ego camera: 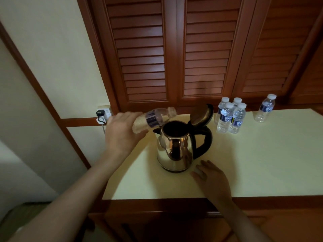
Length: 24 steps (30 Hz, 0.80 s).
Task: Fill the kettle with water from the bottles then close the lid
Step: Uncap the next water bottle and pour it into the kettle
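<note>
The left hand [122, 133] is gripping a water bottle [155, 118] by its lower end, tipping the neck over the steel kettle [174, 151] at the middle of the cabinet top [262, 163]; the kettle's lid [201, 114] is standing hinged back, clearing the mouth; the right hand [211, 179] is resting near the front edge, seemingly pinching the white cap [198, 171] to keep it ready.

Left hand [122, 135] and right hand [212, 179] join 2 bare forearms [78, 187].

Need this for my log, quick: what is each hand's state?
Left hand: grips the tilted bottle.
Right hand: on the table, grip cannot be told.
</note>
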Available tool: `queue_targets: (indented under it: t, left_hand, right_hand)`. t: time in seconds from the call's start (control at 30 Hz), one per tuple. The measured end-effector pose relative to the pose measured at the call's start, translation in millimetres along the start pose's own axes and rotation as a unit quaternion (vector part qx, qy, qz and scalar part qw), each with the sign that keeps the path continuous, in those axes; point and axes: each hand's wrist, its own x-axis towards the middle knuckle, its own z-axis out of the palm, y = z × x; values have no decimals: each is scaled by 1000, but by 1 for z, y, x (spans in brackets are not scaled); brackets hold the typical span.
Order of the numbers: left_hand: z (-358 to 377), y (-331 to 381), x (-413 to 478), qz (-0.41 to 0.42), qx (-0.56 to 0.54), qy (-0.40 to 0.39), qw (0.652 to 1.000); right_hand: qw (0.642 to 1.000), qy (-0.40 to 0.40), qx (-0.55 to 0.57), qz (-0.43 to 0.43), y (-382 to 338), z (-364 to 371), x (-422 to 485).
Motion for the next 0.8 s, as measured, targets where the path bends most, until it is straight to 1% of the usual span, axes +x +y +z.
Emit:
queue_targets:
  t: [0.1, 0.2, 0.27, 0.33, 0.43, 0.5, 0.53, 0.63, 0.7, 0.8]
  left_hand:
    - [8, -1, -34, -123, -130, 10, 984]
    - [17, 0, -70, -210, -177, 1, 962]
    - [24, 2, -91, -241, -204, -17, 949]
    - [29, 8, -108, -255, -239, -33, 936]
    - [38, 19, -126, -263, -277, -47, 923]
    - [48, 22, -136, -265, -288, -54, 919]
    - [53, 23, -140, -264, -290, -58, 918]
    - [64, 23, -148, -257, -299, -75, 916]
    - [68, 20, -150, -263, -312, -85, 909]
    - [72, 16, -151, -254, -301, -97, 914]
  right_hand:
    - [999, 3, -44, -9, 2, -2, 2]
    - [997, 13, -77, 24, 4, -3, 3]
    - [991, -18, -129, 21, 4, -2, 1]
    - [986, -34, -163, 13, 5, -1, 0]
    - [986, -27, -163, 28, -3, -8, -1]
    - [986, -20, -166, 20, -10, -11, -1]
    - [987, -12, -157, 17, -12, -12, 0]
    - [997, 24, -76, 24, -17, -16, -2]
    - [999, 6, -41, 25, -17, -16, -2]
    - [1000, 18, -8, 16, -19, -16, -4]
